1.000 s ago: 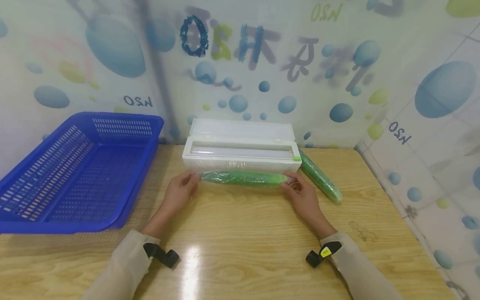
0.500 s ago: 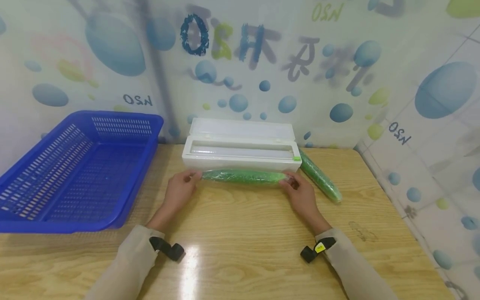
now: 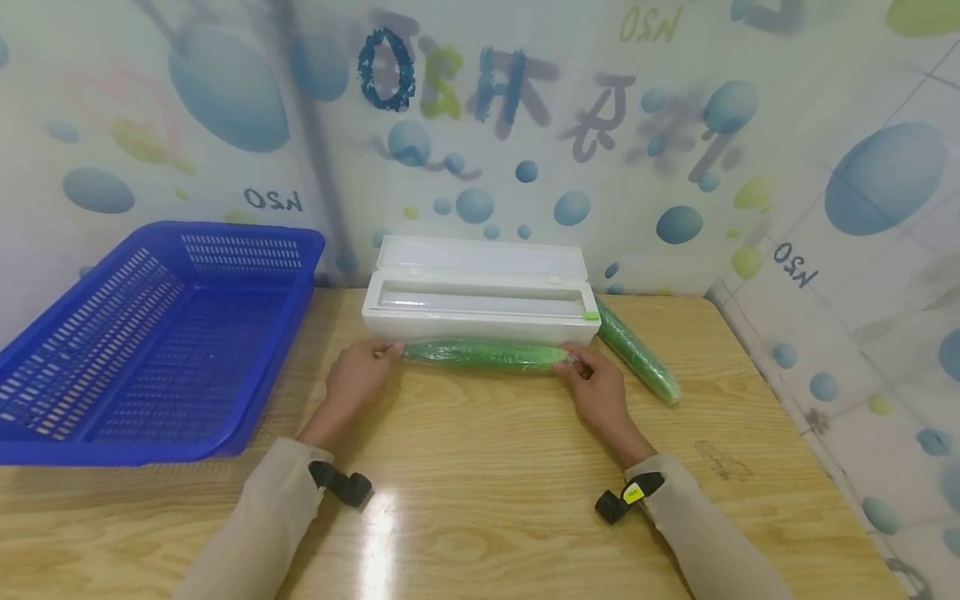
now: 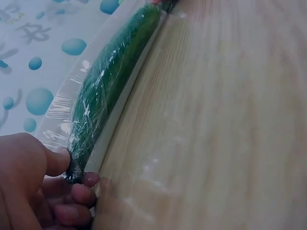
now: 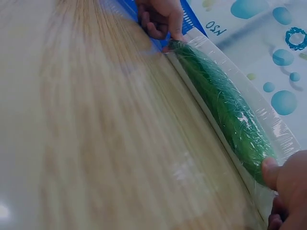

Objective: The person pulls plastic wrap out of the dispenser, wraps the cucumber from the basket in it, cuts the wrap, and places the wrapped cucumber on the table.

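A cucumber (image 3: pixel 483 354) wrapped in clear cling film lies crosswise just in front of the white cling film dispenser (image 3: pixel 480 325), whose lid stands raised. My left hand (image 3: pixel 362 371) pinches its left end between thumb and fingers; the left wrist view shows the thumb on top of the dark tip (image 4: pixel 76 170). At the other end, the fingers of my right hand (image 3: pixel 597 387) pinch the paler tip. Shiny, wrinkled film (image 5: pixel 283 134) stretches from the cucumber toward the dispenser in the right wrist view. To the right, a second film-wrapped cucumber (image 3: pixel 637 350) lies slanted beside the dispenser.
A large blue plastic basket (image 3: pixel 273 358) with slotted walls stands on the left of the wooden table (image 3: pixel 480 500). Behind the table rises a wall (image 3: pixel 480 133) with blue bubble patterns. A green slider (image 3: pixel 591 316) sits on the dispenser's right front edge.
Both wrists have drawn slightly inward while the hands keep their grip on the cucumber's ends. The cucumber has shifted very little, staying close to the dispenser. Basket, dispenser and second cucumber stay put.
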A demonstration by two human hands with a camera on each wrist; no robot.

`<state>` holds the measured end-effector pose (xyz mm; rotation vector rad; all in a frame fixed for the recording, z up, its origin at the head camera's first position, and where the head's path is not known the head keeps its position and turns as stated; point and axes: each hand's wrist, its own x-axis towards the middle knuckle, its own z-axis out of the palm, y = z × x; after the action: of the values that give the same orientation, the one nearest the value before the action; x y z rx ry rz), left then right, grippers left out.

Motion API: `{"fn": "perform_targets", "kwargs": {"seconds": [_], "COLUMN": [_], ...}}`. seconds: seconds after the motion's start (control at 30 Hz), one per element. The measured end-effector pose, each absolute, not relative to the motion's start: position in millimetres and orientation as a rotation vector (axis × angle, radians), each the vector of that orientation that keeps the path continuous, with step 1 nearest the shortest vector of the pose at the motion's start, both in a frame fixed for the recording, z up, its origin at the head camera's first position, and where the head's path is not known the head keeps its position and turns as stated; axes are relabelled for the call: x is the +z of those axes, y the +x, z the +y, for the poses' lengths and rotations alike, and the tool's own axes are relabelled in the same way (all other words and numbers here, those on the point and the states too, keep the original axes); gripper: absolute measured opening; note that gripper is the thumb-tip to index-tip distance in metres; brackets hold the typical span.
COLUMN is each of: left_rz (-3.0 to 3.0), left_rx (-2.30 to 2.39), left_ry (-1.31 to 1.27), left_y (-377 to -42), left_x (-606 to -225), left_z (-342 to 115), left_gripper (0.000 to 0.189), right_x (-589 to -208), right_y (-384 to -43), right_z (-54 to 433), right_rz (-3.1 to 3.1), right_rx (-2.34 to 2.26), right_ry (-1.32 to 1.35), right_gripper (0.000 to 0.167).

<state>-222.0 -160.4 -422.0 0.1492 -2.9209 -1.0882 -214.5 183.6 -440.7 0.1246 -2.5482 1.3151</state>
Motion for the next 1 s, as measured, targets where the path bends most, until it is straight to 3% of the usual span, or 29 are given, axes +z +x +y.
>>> {"fn": "perform_targets", "kwargs": {"seconds": [0.27, 0.57, 1.0], "left_rz": [-3.023, -2.990, -2.866], "left_rx": [-1.102, -1.430, -1.727], "left_ry": [0.197, 0.014, 0.134], "left_y": [-227, -233, -237], "left_x": [-412, -407, -406], "left_z": [-160, -166, -166], "left_gripper": [0.053, 0.037, 0.025], "right_x": [-440, -442, -443], "right_y": [-215, -216, -215], "right_z": [184, 180, 177], "right_rz": [-2.559, -2.546, -2.525], "right_rx": [1.269, 1.263, 1.284], "right_ry": [0.121, 0.060, 0.010], "right_gripper": [0.030, 0.027, 0.030]}}
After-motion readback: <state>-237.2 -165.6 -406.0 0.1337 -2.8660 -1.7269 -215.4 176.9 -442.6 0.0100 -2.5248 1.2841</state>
